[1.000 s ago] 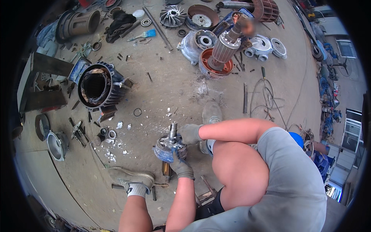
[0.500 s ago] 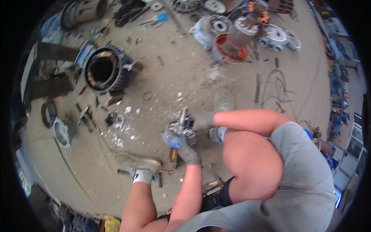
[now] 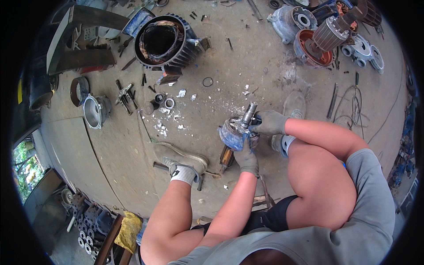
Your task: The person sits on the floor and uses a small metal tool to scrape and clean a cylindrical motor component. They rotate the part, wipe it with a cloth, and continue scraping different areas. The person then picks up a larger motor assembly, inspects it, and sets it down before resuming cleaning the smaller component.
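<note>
Between my feet is a motor rotor with a bright steel shaft [image 3: 249,113] pointing up and away, and a scuffed blue motor end cover [image 3: 233,135] around it. The rotor's brownish lower part [image 3: 227,156] shows beneath the cover. My gloved left hand [image 3: 247,158] grips the cover's near edge, fingers closed on it. At the cover's right side, beside the shaft, my gloved right hand [image 3: 268,122] is closed with its fingertips against the assembly. Whether those fingertips hold some small part is hidden.
A motor housing [image 3: 161,42] with copper windings stands far left. Left lie a bearing puller [image 3: 126,97], a grey end cover [image 3: 95,111], a ring [image 3: 169,103] and white flakes [image 3: 163,128]. At far right another rotor [image 3: 329,35] stands in an orange cover, near a coiled cable [image 3: 353,106].
My view has shifted, so the scene sits farther right and higher, and it is sharper now. Both hands stay at the cover and shaft; no clear change in their hold.
</note>
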`<action>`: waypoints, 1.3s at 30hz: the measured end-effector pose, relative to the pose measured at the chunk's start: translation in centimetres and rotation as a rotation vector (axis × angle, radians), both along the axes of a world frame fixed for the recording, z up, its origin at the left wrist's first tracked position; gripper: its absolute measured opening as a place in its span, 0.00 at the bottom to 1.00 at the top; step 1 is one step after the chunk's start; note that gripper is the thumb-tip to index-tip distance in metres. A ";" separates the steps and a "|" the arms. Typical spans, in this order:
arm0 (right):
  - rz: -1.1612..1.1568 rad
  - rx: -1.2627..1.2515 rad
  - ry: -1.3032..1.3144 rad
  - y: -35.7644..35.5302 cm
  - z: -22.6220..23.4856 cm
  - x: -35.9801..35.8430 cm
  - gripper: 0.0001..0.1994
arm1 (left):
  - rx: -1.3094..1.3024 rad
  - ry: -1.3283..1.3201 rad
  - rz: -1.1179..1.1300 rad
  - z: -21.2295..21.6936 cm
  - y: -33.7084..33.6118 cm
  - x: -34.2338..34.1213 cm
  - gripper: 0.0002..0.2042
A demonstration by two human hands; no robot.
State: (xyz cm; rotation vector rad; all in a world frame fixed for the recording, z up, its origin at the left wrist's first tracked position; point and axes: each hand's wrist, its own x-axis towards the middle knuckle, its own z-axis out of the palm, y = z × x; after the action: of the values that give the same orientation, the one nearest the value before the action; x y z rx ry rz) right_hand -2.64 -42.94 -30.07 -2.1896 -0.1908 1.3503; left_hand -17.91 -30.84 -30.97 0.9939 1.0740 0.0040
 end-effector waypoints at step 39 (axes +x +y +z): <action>-0.061 0.137 0.159 -0.7 -0.4 0.4 0.18 | -0.034 -0.009 0.040 -0.5 -0.1 -0.1 0.24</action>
State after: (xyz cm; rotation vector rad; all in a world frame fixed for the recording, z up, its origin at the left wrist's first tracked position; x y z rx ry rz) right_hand -2.27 -43.66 -30.49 -1.9514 -0.1508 1.4262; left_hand -18.03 -30.92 -31.47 0.9411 1.0824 0.0221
